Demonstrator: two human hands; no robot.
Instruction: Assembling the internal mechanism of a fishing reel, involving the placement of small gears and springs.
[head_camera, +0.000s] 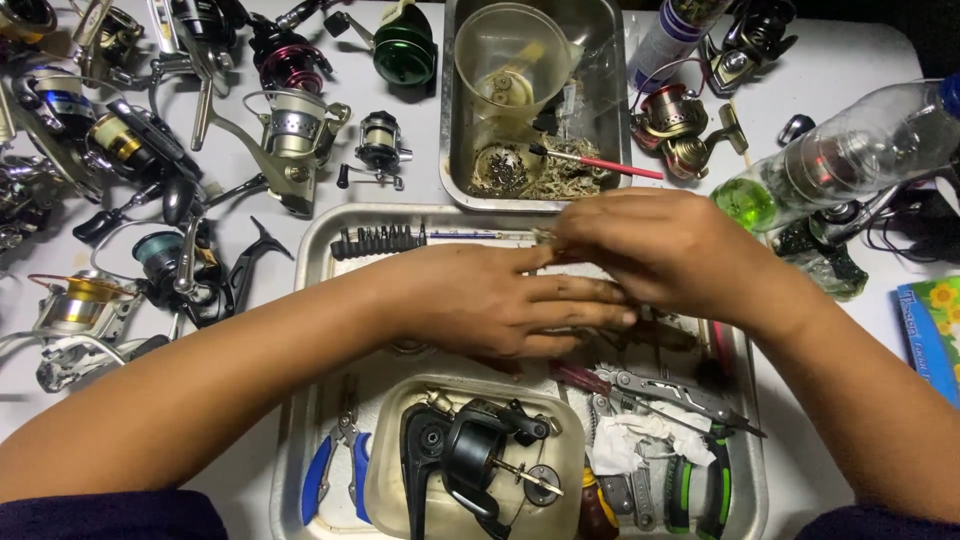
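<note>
Both hands meet over a steel tray (318, 236) in the middle of the table. My left hand (490, 298) lies flat, palm down, fingers stretched right and smeared with grease. My right hand (660, 250) curls over the left fingertips, and a small dark part seems pinched between them; what it is stays hidden. Below the hands, a clear plastic tub (385, 470) holds a black fishing reel body (465, 455). Blue-handled pliers (322, 475) lie left of the tub.
Several fishing reels (285, 135) cover the table's left side. A second steel tray (452, 120) at the back holds a clear cup (510, 55), small parts and a red-handled brush (600, 162). A plastic bottle (850, 150) lies at right. A folding multi-tool (680, 390) and crumpled tissue (625, 440) sit lower right.
</note>
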